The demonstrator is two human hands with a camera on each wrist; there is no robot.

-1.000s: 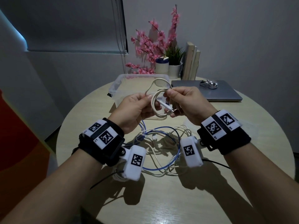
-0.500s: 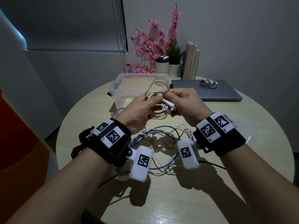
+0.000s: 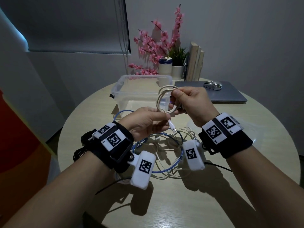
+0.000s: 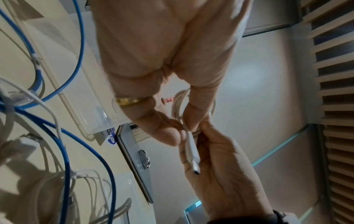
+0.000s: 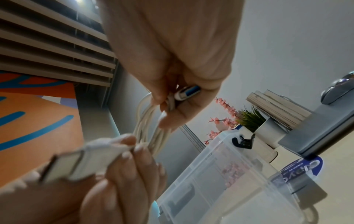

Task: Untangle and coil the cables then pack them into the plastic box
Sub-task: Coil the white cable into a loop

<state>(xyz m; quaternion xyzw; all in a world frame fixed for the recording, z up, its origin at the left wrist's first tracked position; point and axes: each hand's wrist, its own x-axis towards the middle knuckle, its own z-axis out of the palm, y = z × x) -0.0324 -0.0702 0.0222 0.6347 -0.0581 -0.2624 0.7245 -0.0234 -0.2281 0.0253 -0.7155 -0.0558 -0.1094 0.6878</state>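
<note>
Above the round table [image 3: 213, 186], at the middle of the head view, both hands hold one coiled white cable [image 3: 162, 100] in the air. The right hand [image 3: 192, 104] has its fingers curled round the coil's 3 o'clock side; the left hand [image 3: 144, 122] pinches its 6 o'clock end, where a white plug [image 3: 171, 127] sticks out toward 5 o'clock. The clear plastic box [image 3: 125, 86] stands open on the table just behind the coil, toward 11 o'clock. Under the wrists lies a tangle of cables [image 3: 166, 150], blue and white. A closed laptop [image 3: 230, 96] with a mouse [image 3: 212, 85] sits at 2 o'clock.
</note>
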